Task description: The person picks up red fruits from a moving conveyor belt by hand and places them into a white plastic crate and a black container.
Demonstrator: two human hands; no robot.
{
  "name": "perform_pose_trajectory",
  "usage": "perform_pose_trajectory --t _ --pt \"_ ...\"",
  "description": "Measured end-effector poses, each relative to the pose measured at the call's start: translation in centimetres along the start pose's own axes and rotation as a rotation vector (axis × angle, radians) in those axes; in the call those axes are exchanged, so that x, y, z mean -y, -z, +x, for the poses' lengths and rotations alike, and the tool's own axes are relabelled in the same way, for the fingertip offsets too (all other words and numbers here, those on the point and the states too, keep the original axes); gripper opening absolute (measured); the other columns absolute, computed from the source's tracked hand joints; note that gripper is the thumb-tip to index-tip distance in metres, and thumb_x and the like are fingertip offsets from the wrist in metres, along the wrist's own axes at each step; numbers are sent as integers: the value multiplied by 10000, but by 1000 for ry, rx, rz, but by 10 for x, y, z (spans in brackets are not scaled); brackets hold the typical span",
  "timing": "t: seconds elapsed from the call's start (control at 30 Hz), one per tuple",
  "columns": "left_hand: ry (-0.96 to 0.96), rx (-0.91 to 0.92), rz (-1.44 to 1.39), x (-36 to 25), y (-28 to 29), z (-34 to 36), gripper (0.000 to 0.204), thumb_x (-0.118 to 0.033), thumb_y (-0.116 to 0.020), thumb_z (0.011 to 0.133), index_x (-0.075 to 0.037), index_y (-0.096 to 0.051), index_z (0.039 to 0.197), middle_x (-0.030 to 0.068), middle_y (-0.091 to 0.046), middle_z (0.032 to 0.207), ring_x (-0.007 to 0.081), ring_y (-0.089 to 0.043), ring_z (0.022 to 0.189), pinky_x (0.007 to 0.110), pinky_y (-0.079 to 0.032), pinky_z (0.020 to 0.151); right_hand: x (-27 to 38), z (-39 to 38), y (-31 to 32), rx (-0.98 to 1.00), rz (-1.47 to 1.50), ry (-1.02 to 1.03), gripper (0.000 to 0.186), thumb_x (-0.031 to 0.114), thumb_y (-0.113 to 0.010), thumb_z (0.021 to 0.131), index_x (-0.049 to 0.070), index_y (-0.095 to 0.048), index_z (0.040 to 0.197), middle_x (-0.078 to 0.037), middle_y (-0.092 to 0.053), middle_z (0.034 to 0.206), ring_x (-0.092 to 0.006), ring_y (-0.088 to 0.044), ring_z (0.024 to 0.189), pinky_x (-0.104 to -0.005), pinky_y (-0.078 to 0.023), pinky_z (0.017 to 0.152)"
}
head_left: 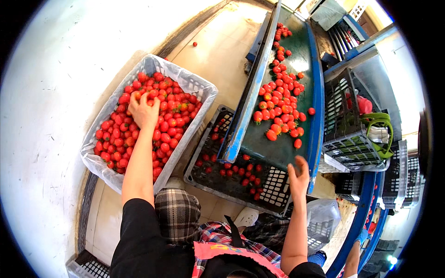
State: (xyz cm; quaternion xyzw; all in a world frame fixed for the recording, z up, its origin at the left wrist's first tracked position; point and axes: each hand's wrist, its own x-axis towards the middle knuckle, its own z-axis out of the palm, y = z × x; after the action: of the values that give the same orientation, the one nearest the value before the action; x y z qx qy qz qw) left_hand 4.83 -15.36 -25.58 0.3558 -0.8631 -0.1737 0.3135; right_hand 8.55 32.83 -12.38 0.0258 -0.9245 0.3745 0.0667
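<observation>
My left hand [144, 111] reaches into a crate [207, 95] lined with clear plastic and heaped with red cherry tomatoes [121, 139]. Its fingers curl down at the top of the heap, around a cherry tomato partly hidden by them. On the right, my right hand [299, 178] is open and holds nothing, with fingers apart beside the near end of a dark green conveyor belt [252, 143]. More cherry tomatoes [283, 99] lie along that belt. Under its end stands a black crate [197, 173] with some loose tomatoes at the bottom.
A blue rail [316, 92] edges the belt. Right of it are a black crate [343, 134] with a green-handled container and stacked crates [396, 178]. At lower right, another person's blue-gloved hand [362, 236] is by a second conveyor. A single tomato [194, 44] lies on the floor.
</observation>
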Motion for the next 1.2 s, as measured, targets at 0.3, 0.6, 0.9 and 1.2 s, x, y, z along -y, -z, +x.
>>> perform_pose_trajectory --t 0.3,0.6,0.9,1.2 --pt "-601 434 -455 -192 92 -27 712 -276 -706 721 -42 -382 1310 253 -216 1416 400 -211 1321 443 -213 1082 -27 80 -51 -285 -166 21 996 352 -815 619 95 -247 1395 -333 -97 1405 -467 -199 1300 -483 -284 1041" --pt "-418 411 -259 -314 17 -168 1018 -399 -759 641 -80 -177 1412 313 -123 1412 446 -152 1314 589 -170 1016 -35 133 -57 -246 -50 -99 963 489 -772 621 74 -322 1364 -320 -134 1410 -464 -240 1285 -476 -279 1048" --pt "-432 146 -497 -359 -93 -117 479 -267 -688 731 -54 -572 1143 250 -358 1305 407 -365 1203 482 -311 998 -47 214 -89 -458 404 5 564 255 -706 739 66 -502 1230 -201 -435 1277 -329 -443 1176 -379 -385 976" --pt "82 718 -1314 -393 -136 -98 245 -207 -623 853 -28 -652 1017 86 -555 1161 175 -496 1106 302 -399 942 -28 255 -96 -54 1471 -271 403 156 -554 875 44 -482 1255 -67 -492 1242 -142 -475 1128 -269 -404 930"
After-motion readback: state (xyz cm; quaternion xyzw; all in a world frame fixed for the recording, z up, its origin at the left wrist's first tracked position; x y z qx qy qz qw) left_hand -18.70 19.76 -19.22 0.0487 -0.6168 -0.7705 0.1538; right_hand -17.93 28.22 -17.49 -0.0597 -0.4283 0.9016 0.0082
